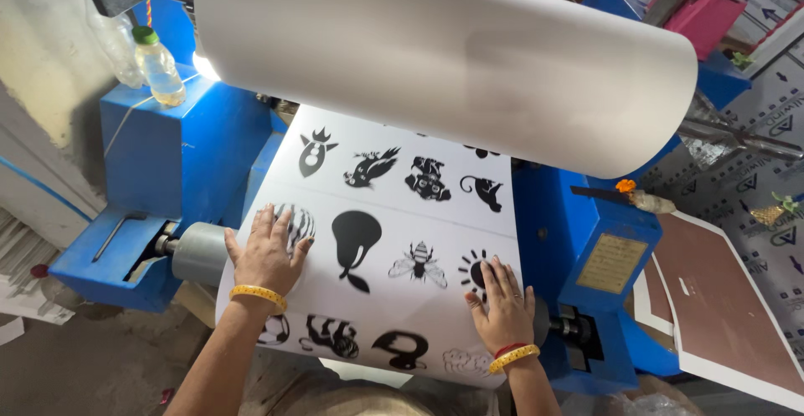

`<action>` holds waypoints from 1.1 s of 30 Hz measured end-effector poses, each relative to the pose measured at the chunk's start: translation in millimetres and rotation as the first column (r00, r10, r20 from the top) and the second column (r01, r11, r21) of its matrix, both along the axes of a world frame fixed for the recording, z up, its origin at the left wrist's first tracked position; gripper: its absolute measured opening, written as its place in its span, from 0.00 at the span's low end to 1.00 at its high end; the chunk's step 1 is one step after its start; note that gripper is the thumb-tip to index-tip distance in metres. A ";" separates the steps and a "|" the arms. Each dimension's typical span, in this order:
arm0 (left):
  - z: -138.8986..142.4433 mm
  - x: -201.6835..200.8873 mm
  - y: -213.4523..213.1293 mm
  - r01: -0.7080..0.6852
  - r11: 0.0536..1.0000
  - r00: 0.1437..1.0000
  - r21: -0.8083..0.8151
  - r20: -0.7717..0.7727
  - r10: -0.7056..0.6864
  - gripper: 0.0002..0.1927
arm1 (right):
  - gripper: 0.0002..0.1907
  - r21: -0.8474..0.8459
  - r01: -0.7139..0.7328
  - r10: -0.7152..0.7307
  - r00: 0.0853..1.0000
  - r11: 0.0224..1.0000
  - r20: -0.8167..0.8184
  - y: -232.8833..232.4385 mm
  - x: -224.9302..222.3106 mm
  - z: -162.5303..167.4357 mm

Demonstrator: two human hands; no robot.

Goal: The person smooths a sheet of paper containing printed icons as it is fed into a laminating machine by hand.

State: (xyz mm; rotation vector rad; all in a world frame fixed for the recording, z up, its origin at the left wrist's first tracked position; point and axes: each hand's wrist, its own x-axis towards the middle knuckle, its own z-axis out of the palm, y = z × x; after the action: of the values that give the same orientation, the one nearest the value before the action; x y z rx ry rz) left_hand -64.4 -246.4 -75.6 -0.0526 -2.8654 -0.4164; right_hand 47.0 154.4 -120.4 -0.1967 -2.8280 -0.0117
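Observation:
A white printed sheet (394,207) with black animal and fruit silhouettes lies over the roller of a blue laminating machine (180,152). My left hand (268,249) presses flat on the sheet's left side, fingers spread over a striped figure. On the sheet's right side my right hand (501,303) also lies flat, covering part of a sun-like figure. Both wrists wear yellow bangles. A big white roll (444,48) hangs above the sheet.
A plastic bottle (159,66) stands on the machine's left housing. The grey roller end (201,253) sticks out at left. Brown boards with white borders (720,307) lean at right. A pink object (708,18) sits behind the roll.

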 end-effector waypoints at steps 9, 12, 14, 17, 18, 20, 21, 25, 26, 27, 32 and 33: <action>6.0 -4.7 0.3 0.002 0.997 0.998 -0.078 0.069 0.004 0.38 | 0.42 0.047 0.029 -0.033 0.996 0.998 0.086 -1.5 -13.9 4.1; 7.6 0.2 -2.9 -0.003 0.994 0.993 -0.107 0.120 0.016 0.37 | 0.42 0.079 0.043 -0.054 0.989 0.996 0.136 -7.6 -14.7 4.0; 8.8 1.6 -5.0 -0.006 0.992 0.990 -0.125 0.139 0.024 0.38 | 0.42 0.101 0.046 -0.060 0.988 0.994 0.145 -10.2 -14.0 3.3; 9.2 1.9 -6.9 -0.015 0.989 0.990 -0.147 0.135 0.035 0.41 | 0.42 0.136 0.053 -0.071 0.989 0.989 0.131 -9.2 -15.0 1.7; 9.0 1.7 -7.1 -0.018 0.989 0.992 -0.144 0.125 0.036 0.41 | 0.42 0.147 0.059 -0.077 0.989 0.987 0.124 -7.4 -15.7 1.3; 7.8 2.8 -7.4 -0.022 0.989 0.993 -0.143 0.116 0.039 0.42 | 0.42 0.166 0.076 -0.097 0.988 0.983 0.122 -1.7 -14.9 0.3; 7.8 3.7 -7.5 -0.025 0.989 0.993 -0.146 0.114 0.042 0.42 | 0.43 0.174 0.088 -0.111 0.986 0.981 0.125 2.0 -14.4 0.3; 6.0 8.9 -9.7 -0.034 0.990 0.995 -0.136 0.094 0.047 0.43 | 0.43 0.134 0.116 -0.126 0.989 0.984 0.076 16.3 -4.6 -0.5; 6.2 10.2 -10.3 -0.037 0.991 0.995 -0.130 0.092 0.050 0.43 | 0.44 0.106 0.110 -0.118 0.991 0.988 0.066 19.0 -1.6 -1.0; 6.7 11.3 -10.7 -0.040 0.991 0.995 -0.124 0.090 0.051 0.43 | 0.44 0.078 0.106 -0.110 0.992 0.991 0.056 21.4 1.3 -1.5; 10.0 12.5 -9.7 -0.040 0.993 0.996 -0.111 0.074 0.049 0.43 | 0.44 0.031 0.102 -0.102 0.995 0.994 0.006 28.2 8.8 -6.5; 10.5 12.0 -9.1 -0.040 0.994 0.996 -0.100 0.077 0.048 0.43 | 0.44 0.023 0.099 -0.099 0.995 0.995 -0.005 28.8 9.6 -7.6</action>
State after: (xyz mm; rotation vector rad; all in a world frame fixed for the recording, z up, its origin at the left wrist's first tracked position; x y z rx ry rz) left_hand -52.4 -255.5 -65.1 0.0102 -2.9577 -0.2745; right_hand 56.6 183.2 -128.0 -0.3317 -2.8098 -0.0661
